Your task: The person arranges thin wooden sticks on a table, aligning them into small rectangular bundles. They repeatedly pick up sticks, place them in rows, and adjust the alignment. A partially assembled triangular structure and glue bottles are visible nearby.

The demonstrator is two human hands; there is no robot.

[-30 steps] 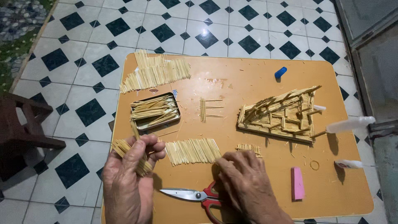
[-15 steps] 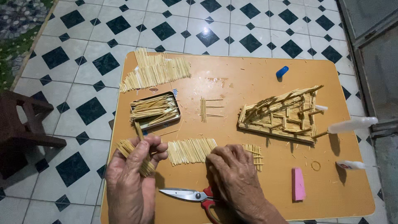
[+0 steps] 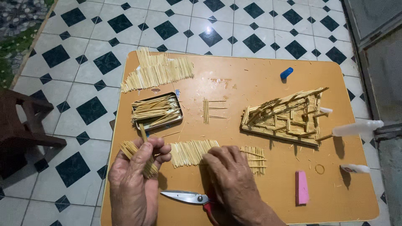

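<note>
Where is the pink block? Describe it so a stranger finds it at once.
Start at the orange table and go to its near right part, below the stick-built model house. The pink block lies flat there, right of the right hand. It is the only pink, solid, tapered piece among pale sticks.

The right hand (image 3: 232,178) has slid up and leftward from just above the scissors (image 3: 190,197), so its fingers (image 3: 213,154) now rest on the right end of the row of short sticks (image 3: 190,151). The left hand (image 3: 136,180) has lifted its bundle of sticks (image 3: 136,157) slightly toward that row.
</note>
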